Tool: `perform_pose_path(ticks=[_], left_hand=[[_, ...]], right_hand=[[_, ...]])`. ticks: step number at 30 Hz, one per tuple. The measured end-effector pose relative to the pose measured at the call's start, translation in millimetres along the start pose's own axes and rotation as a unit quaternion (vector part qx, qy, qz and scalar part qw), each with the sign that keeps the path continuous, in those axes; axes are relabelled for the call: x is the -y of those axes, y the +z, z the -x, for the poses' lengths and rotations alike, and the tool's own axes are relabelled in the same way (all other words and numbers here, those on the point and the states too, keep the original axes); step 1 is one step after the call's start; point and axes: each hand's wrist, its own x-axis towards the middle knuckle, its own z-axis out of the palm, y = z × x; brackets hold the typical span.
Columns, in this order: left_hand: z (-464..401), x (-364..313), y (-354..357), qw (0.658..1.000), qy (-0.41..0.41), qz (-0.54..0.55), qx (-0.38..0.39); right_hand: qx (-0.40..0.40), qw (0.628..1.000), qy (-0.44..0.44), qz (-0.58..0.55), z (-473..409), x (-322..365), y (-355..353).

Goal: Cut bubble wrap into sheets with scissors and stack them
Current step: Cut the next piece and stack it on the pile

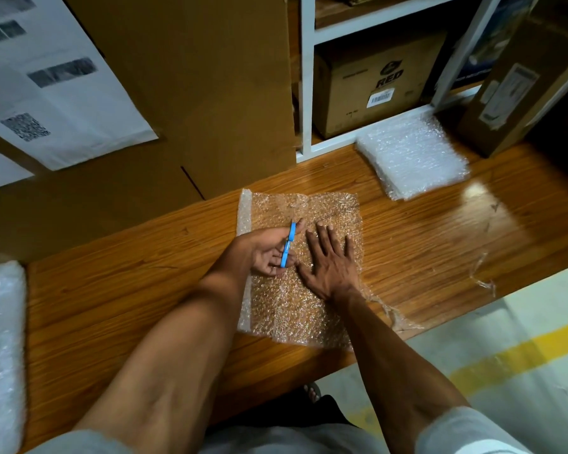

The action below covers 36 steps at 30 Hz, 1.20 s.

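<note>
Head view: a clear bubble-wrap sheet [304, 273] lies flat at frame centre on the brown wooden bench [112, 290]. Left hand [269, 249] grasps blue-handled scissors [287, 245]; right hand [330, 257] presses it, fingers straight. The sheet is light, limp and slippery — lift by an edge. Finished white stack [412, 155] upper right (cardboard box [371, 90] on shelf, contents unseen).

A clear bubble wrap sheet [305, 290] is laid flat on the wood bench. Blue-handled scissors [288, 244] are held just above it, and a neat stack of cut sheets [410, 155] is parked further back by the shelf.
</note>
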Motion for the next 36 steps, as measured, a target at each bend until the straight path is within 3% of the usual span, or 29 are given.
perform_pose_path(ticks=[8, 15, 22, 25, 36], left_hand=[[-14.0, -14.7, -9.7, 0.999, 0.035, -0.024, -0.018], [-28.7, -1.1, -13.6, 0.993, 0.077, 0.036, -0.081], [-15.8, -0.8, -27.3, 0.998, 0.048, -0.014, -0.047], [-9.5, -2.0, -30.2, 0.998, 0.023, -0.054, 0.006], [-23.6, -14.4, -30.3, 0.996, 0.05, -0.072, -0.003]], right_hand=[[-0.02, 1.0, 0.007, -0.013, -0.3, 1.0, 1.7], [-0.018, 1.0, 0.013, -0.015, -0.3, 3.2, -0.4], [-0.044, 0.997, 0.047, -0.048, -6.8, 8.8, -3.8], [-0.078, 0.995, 0.043, -0.051, -20.9, 10.2, -12.9], [0.023, 0.999, 0.033, -0.013, -45.7, 9.4, -8.9]])
